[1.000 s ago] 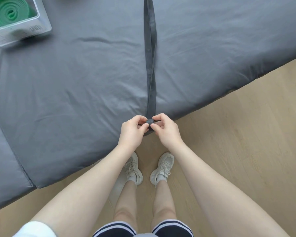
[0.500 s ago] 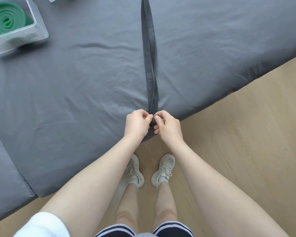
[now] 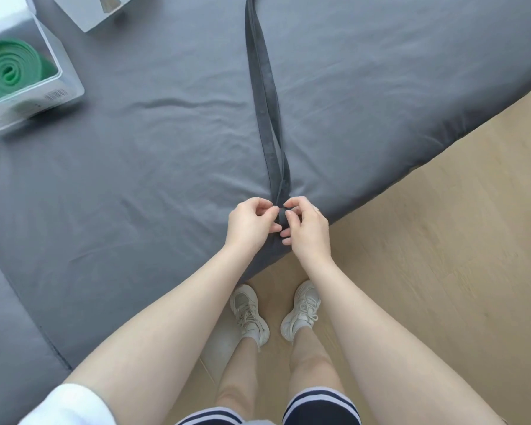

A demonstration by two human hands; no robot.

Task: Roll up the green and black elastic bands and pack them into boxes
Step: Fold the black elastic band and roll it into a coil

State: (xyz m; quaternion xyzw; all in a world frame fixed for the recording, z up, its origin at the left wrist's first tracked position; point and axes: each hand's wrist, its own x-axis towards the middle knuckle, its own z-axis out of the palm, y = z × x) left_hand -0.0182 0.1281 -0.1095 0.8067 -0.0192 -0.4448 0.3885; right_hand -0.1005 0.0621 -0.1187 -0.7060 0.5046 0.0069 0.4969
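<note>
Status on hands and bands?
Left hand and right hand pinch black band end. Green band rolled, boxed. Path unobstructed.

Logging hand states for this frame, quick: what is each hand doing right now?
Left hand: fingers curled, pinching the rolled near end of the black band.
Right hand: fingers curled, pinching the same rolled end from the other side.

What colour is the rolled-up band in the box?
Green. The band shows in the head view, coiled inside the box.
</note>
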